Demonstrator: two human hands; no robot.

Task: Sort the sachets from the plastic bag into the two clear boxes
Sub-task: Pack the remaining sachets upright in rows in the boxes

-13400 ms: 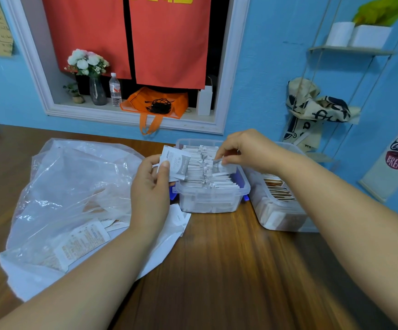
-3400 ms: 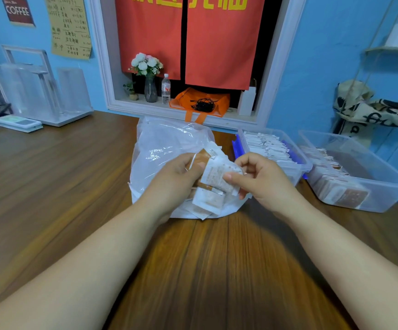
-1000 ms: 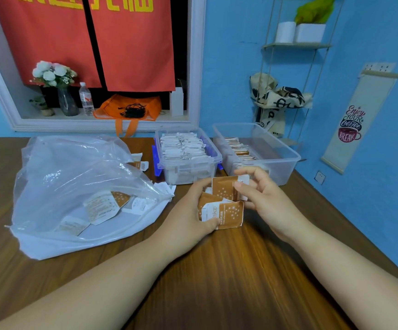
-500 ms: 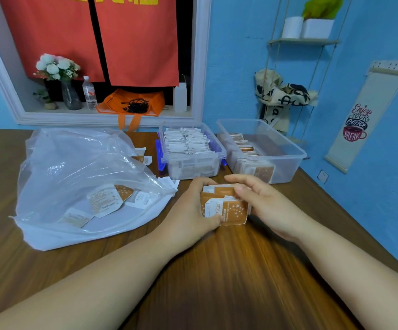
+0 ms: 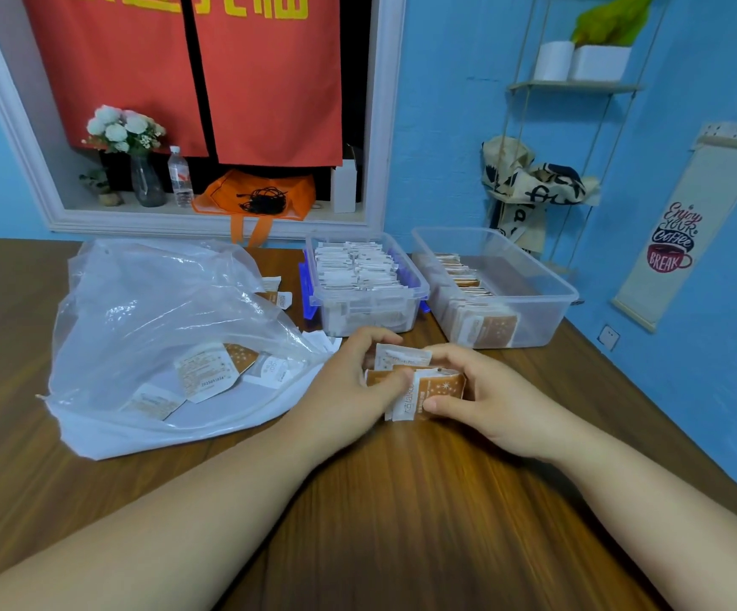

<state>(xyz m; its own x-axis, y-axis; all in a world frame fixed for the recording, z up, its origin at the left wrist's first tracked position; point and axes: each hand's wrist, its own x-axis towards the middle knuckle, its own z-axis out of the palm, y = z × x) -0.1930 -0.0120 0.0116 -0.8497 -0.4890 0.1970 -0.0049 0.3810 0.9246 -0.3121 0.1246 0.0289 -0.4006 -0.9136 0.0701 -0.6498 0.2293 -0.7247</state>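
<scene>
**Bench** [image 5: 402, 522]: brown wood grain, nearest the viewer.

**Brown sachets** [image 5: 439, 388]: a small stack held low over the bench, between both hands. The left hand [image 5: 344, 385] grips one end with its fingers [image 5: 395, 381] curled round it. The right hand [image 5: 490, 399] pinches the other end, thumb in front and fingers over the top. Judged light, thin, pliable and slick (a loose stack likely fans or slides), so best squeezed across the flat faces with the edges squared.

**Plastic bag** [image 5: 159, 310]: to the left, slumped, with a few loose sachets [image 5: 208, 372] inside.

**Left clear box** [image 5: 371, 300]: packed with white sachets [image 5: 358, 269].

**Right clear box** [image 5: 547, 310]: partly filled with brown ones, so the likely destination.
</scene>
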